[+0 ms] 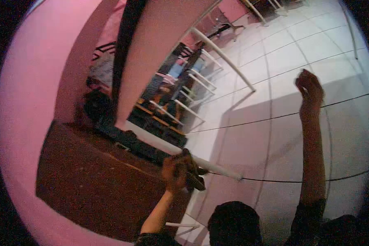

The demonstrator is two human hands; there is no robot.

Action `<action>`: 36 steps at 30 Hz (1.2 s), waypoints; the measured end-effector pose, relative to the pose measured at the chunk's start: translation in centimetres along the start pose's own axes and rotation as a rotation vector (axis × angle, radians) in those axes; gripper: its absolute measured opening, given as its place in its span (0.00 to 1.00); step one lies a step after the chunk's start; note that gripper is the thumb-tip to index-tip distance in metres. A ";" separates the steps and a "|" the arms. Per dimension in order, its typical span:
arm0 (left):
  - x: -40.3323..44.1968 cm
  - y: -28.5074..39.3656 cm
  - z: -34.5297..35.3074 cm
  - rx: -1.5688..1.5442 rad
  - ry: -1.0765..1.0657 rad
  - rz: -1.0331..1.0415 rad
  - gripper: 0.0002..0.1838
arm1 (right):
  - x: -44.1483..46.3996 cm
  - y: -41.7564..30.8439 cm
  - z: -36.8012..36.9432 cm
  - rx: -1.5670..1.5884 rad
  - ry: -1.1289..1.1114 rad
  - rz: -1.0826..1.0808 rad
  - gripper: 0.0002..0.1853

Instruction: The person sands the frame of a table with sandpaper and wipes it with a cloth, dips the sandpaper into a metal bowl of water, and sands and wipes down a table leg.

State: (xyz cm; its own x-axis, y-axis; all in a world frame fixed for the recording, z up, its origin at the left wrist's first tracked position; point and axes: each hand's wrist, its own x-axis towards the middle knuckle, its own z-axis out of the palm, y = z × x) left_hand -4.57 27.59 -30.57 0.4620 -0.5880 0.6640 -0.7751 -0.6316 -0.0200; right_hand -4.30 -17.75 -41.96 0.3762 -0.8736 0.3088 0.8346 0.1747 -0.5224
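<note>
While the left hand (174, 174) is hovering near the right-hand edge of the brown desk (98, 188), its grip is closing around a dark, elongated object (196, 181), which is slanting down past the fingers toward the tiled floor (283, 139). Blur and dim light are hiding what exactly this object is. The right hand (310, 88) is hanging well apart from the left one, appearing over the pale tiles at the end of a bare, outstretched forearm. Its grip is curling loosely, fingers bending toward the thumb; whether it is holding something small, I cannot tell. Dark sleeves are covering both arms toward the bottom of the view.

Along the far side of the desk, a black strap (139, 149) is lying with a pale buckle (122, 146), and a black bundle (96, 104) is resting at its upper end. A white tube (219, 169) is running diagonally just beyond the strap and passing behind or beside the left hand; contact between them is remaining unclear. A dark rounded shape (234, 223) is filling the bottom of the view between the arms. Farther off, a slim white leg (225, 59) is standing on the floor, a wheeled chair (230, 28) is showing behind it, and a pink wall (30, 82) is curving along the left side.
</note>
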 end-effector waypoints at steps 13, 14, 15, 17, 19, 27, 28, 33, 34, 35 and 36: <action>-1.4 6.7 18.6 -0.464 -0.618 0.239 0.16 | 6.2 -14.8 -11.3 -0.734 -0.915 0.913 0.13; -1.1 7.0 19.6 -0.454 -0.572 0.301 0.14 | 5.2 -17.0 -13.1 -0.753 -0.807 0.917 0.12; -0.5 7.7 20.7 -0.443 -0.517 0.365 0.13 | 4.2 -19.4 -15.0 -0.773 -0.699 0.909 0.12; 0.6 9.0 21.8 -0.445 -0.515 0.383 0.12 | 1.7 -23.8 -19.2 -0.832 -0.528 0.813 0.10; 1.6 10.1 22.0 -0.437 -0.510 0.408 0.11 | -0.8 -27.9 -25.1 -0.779 -0.297 0.741 0.13; 5.7 19.8 23.7 -0.615 -0.559 0.560 0.11 | -10.5 -37.9 -45.8 -1.335 0.309 0.499 0.13; 6.2 21.1 24.3 -0.598 -0.518 0.628 0.11 | -10.8 -37.6 -48.1 -1.538 0.280 0.531 0.14; 4.9 23.6 28.3 -0.620 -0.594 0.811 0.11 | -12.3 -33.8 -51.3 -1.972 0.166 0.534 0.12; 4.5 24.1 28.7 -0.607 -0.620 0.836 0.11 | -12.8 -33.0 -52.2 -2.070 0.083 0.420 0.11; 3.8 24.2 29.0 -0.648 -0.648 0.767 0.10 | -13.3 -32.4 -53.3 -2.162 -0.003 0.300 0.10; 3.0 24.2 29.3 -0.688 -0.674 0.695 0.10 | -13.5 -32.0 -54.5 -2.191 0.005 0.311 0.10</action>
State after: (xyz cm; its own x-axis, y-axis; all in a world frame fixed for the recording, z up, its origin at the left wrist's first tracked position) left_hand -9.28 -4.26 -50.90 -0.1746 -0.9749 0.1384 -0.9230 0.2110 0.3218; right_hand -58.01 -36.29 -72.74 0.3650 -0.9288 0.0637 -0.8626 -0.3631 -0.3523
